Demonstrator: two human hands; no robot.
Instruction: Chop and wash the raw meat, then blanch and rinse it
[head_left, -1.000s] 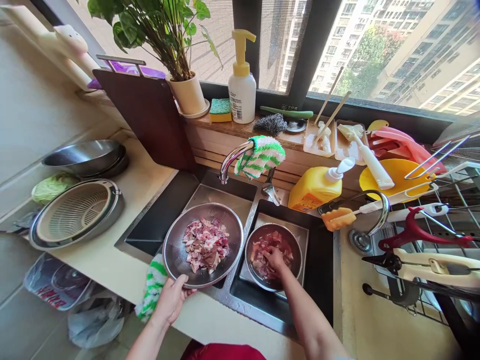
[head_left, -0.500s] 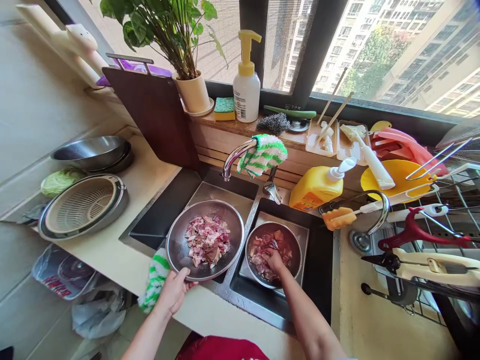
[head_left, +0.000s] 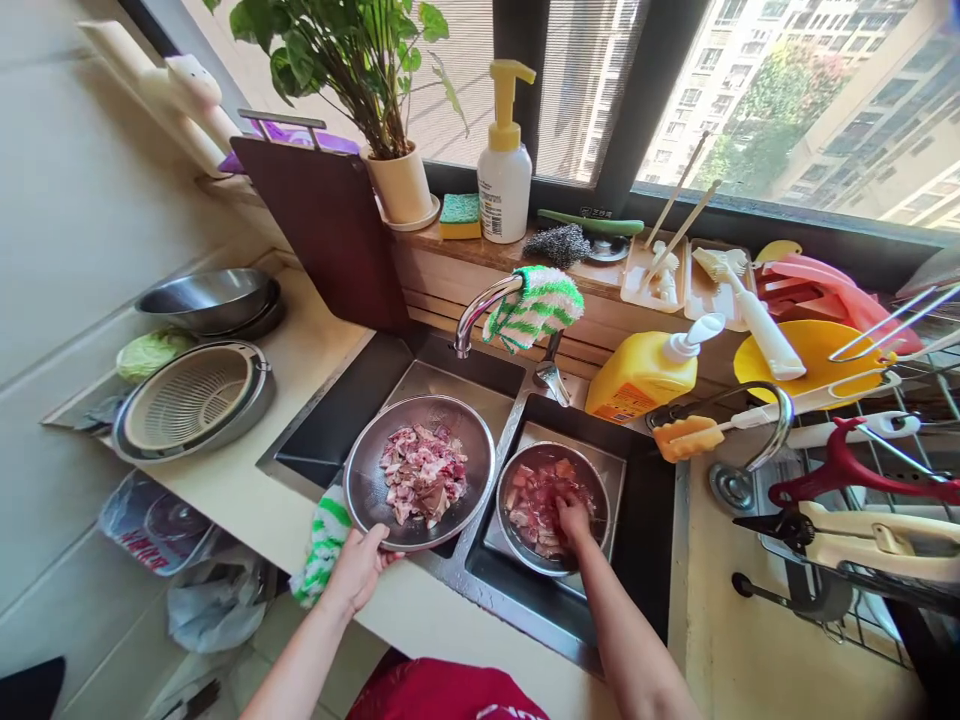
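- Your desk (head_left: 322,360) surrounds the double sink (head_left: 649,520); hard stirring could splash it.
- Your wide bowl (head_left: 364,465) sits over the left basin, just beside the divider; if it leans on your hold alone, added weight could tip it.
- Your smaller bowl (head_left: 520,556), in the right basin, holds reddish water; a push against its wall could slop some out.
- Your left hand (head_left: 361,568) has its grip clamped on the wide bowl's near rim; wetness could make it slip.
- Your right hand (head_left: 576,520) dips into the smaller bowl; you cannot tell whether its grip has closed.
- The meat (head_left: 424,475) lies in both bowls; loosely pinched pieces could drop.
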